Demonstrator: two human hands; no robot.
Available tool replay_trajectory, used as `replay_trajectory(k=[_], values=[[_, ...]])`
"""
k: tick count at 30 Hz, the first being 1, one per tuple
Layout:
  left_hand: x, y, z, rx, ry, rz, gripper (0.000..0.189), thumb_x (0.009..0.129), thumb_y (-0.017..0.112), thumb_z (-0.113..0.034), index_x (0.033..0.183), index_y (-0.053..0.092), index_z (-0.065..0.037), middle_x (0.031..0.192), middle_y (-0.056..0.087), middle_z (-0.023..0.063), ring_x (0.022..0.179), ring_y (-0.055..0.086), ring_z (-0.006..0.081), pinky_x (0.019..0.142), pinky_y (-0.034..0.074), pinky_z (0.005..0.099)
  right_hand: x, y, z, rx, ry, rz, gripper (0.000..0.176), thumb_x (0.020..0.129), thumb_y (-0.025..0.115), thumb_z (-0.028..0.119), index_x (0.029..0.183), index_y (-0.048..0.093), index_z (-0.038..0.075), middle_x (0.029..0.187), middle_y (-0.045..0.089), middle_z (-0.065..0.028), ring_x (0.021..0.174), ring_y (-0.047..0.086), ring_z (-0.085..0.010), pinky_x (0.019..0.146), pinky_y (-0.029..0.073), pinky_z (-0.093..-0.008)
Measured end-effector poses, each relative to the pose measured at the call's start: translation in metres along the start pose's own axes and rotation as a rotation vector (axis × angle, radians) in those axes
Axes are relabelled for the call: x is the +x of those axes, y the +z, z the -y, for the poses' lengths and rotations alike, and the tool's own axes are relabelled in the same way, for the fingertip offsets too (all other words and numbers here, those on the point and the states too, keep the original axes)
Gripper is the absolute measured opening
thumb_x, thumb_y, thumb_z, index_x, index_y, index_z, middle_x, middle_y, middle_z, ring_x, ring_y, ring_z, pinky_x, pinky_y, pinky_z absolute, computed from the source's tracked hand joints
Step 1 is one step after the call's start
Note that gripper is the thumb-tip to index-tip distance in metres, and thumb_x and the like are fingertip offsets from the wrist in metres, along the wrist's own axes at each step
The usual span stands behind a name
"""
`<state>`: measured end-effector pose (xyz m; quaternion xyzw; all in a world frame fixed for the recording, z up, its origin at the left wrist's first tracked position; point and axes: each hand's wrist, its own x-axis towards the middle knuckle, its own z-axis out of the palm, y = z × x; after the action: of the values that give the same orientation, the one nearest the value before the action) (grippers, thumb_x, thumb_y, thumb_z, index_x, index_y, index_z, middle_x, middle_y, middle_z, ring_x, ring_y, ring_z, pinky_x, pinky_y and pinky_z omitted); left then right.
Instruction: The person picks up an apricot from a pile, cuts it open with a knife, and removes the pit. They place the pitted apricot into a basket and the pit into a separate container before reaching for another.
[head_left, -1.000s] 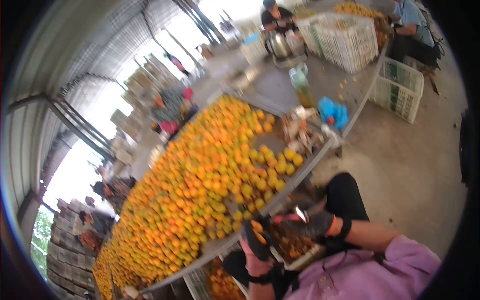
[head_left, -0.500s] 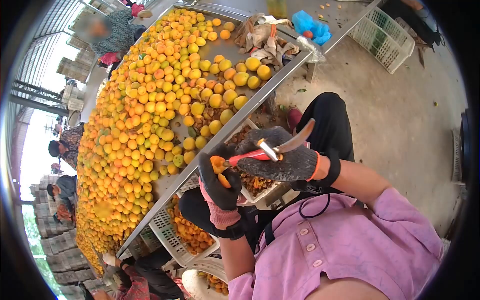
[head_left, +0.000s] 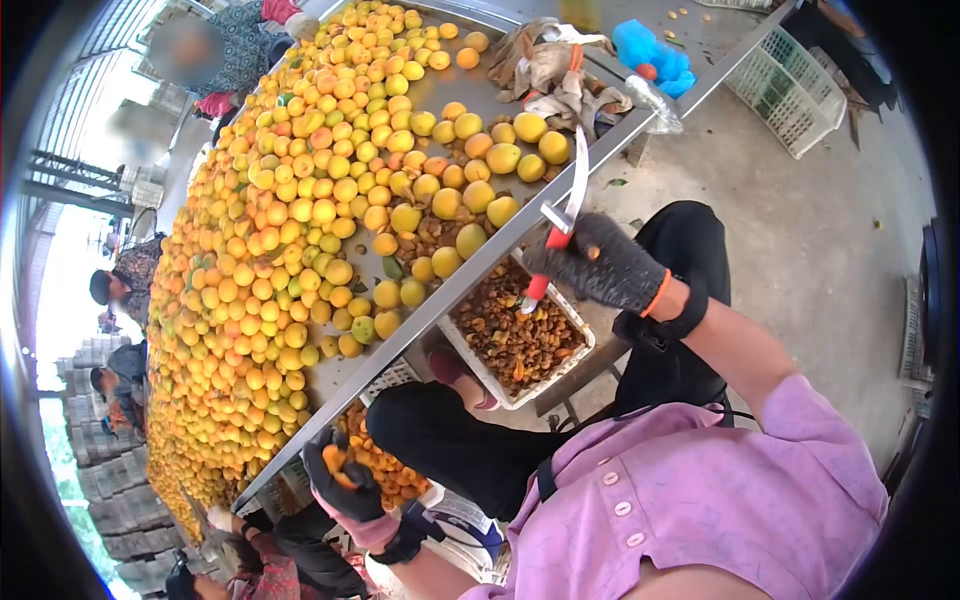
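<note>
My right hand [head_left: 603,268], in a dark knit glove, is closed around the red handle of a knife [head_left: 580,175] with a curved blade pointing up, over the table's edge. Beneath it a white crate [head_left: 588,348] holds brown apricot pits and scraps. My left hand [head_left: 345,480], in a dark glove with a pink cuff, has its fingers curled on an orange apricot piece [head_left: 333,457]. That hand is above a basket of pitted apricot halves [head_left: 395,470], partly hiding it.
A metal-edged table [head_left: 455,305] carries a large heap of whole apricots [head_left: 270,240]. Rags [head_left: 545,65] and a blue plastic bag [head_left: 650,55] lie at its far end. A white crate [head_left: 790,90] stands on the floor at right. Other people [head_left: 225,50] sit along the table.
My hands have moved apart. My left hand went down and left to the basket with the apricot piece; my right hand moved up and right, and the knife blade now points upward.
</note>
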<state>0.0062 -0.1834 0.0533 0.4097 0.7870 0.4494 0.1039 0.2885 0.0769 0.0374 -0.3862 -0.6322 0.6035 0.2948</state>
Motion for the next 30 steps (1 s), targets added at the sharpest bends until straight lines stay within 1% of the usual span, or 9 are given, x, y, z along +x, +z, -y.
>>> replay_trajectory(k=[4, 6, 7, 10, 16, 18, 24, 28, 30], values=[[-0.01, -0.071, 0.163, 0.064, -0.539, -0.25, 0.057, 0.079, 0.065, -0.035, 0.122, 0.046, -0.001, 0.108, 0.055, 0.0185, 0.094, 0.059, 0.0284, 0.081, 0.048, 0.0374, 0.034, -0.011, -0.014, -0.33, -0.313, -0.238, 0.021, 0.088, 0.06, 0.022, 0.081, 0.059, 0.002, 0.062, 0.058, -0.0087, 0.055, 0.058, -0.0179, 0.049, 0.042, -0.0324], [-0.015, -0.039, 0.113, 1.314, -0.582, -0.216, 0.071, 0.071, 0.071, -0.037, 0.126, 0.042, -0.003, 0.118, 0.051, 0.0211, 0.102, 0.056, 0.0347, 0.087, 0.046, 0.0409, 0.054, -0.021, -0.011, -0.307, -0.354, -0.334, 0.023, 0.088, 0.059, 0.025, 0.089, 0.058, 0.003, 0.064, 0.059, -0.0071, 0.054, 0.054, -0.0139, 0.048, 0.041, -0.0294], [0.001, -0.037, 0.082, 1.236, -0.637, -0.141, 0.083, 0.065, 0.075, -0.041, 0.129, 0.037, -0.005, 0.127, 0.044, 0.0226, 0.103, 0.054, 0.0392, 0.09, 0.044, 0.0437, 0.065, -0.026, -0.008, -0.29, -0.395, -0.421, 0.027, 0.089, 0.058, 0.029, 0.098, 0.058, 0.003, 0.066, 0.059, -0.0056, 0.054, 0.05, -0.0098, 0.048, 0.04, -0.0264], [0.054, -0.037, 0.077, 0.12, -0.553, -0.05, 0.047, 0.083, 0.065, -0.016, 0.122, 0.045, 0.002, 0.121, 0.051, 0.0143, 0.099, 0.057, 0.0201, 0.084, 0.046, 0.0317, 0.091, -0.048, -0.001, -0.074, -0.29, -0.525, 0.021, 0.088, 0.057, 0.022, 0.087, 0.055, 0.001, 0.066, 0.058, -0.0138, 0.062, 0.058, -0.0259, 0.055, 0.043, -0.0357], [0.148, 0.141, -0.071, -0.012, -0.016, 0.38, 0.054, 0.082, 0.065, -0.011, 0.129, 0.041, 0.0, 0.122, 0.052, 0.0149, 0.111, 0.051, 0.0218, 0.092, 0.041, 0.0315, 0.124, -0.084, -0.048, -0.108, -0.214, -0.63, 0.026, 0.085, 0.058, 0.026, 0.094, 0.059, 0.002, 0.072, 0.062, -0.0132, 0.068, 0.061, -0.0255, 0.062, 0.046, -0.0347], [0.178, 0.191, -0.075, 0.427, 0.373, 0.527, 0.072, 0.076, 0.071, -0.022, 0.136, 0.034, -0.007, 0.128, 0.046, 0.0195, 0.117, 0.047, 0.0308, 0.098, 0.037, 0.0373, 0.131, -0.088, -0.051, -0.069, -0.253, -0.586, 0.026, 0.085, 0.058, 0.026, 0.093, 0.059, 0.002, 0.075, 0.062, -0.0137, 0.07, 0.061, -0.0257, 0.064, 0.046, -0.0355], [0.2, 0.257, -0.053, 1.1, 0.216, 0.701, 0.079, 0.08, 0.062, -0.038, 0.141, 0.02, -0.012, 0.143, 0.023, 0.0201, 0.131, 0.026, 0.0364, 0.103, 0.03, 0.0474, 0.132, -0.116, -0.045, -0.066, -0.136, -0.6, 0.026, 0.086, 0.059, 0.027, 0.091, 0.061, 0.002, 0.074, 0.064, -0.0094, 0.071, 0.06, -0.017, 0.065, 0.046, -0.0328], [0.185, 0.212, -0.054, 1.122, 0.024, 0.743, 0.064, 0.081, 0.059, -0.045, 0.134, 0.039, -0.013, 0.144, 0.025, 0.0163, 0.129, 0.033, 0.0323, 0.1, 0.033, 0.0444, 0.116, -0.126, -0.024, 0.149, -0.089, -0.532, 0.021, 0.086, 0.059, 0.021, 0.093, 0.061, 0.001, 0.072, 0.062, -0.0106, 0.071, 0.062, -0.0197, 0.066, 0.047, -0.0322], [0.186, 0.205, -0.061, 1.162, 0.251, 0.658, 0.043, 0.081, 0.063, -0.03, 0.119, 0.055, -0.01, 0.132, 0.044, 0.0157, 0.109, 0.052, 0.0345, 0.089, 0.044, 0.0417, 0.119, -0.127, -0.033, -0.116, -0.202, -0.591, 0.018, 0.085, 0.059, 0.018, 0.093, 0.062, 0.002, 0.074, 0.062, -0.0127, 0.07, 0.062, -0.024, 0.065, 0.048, -0.0327]])
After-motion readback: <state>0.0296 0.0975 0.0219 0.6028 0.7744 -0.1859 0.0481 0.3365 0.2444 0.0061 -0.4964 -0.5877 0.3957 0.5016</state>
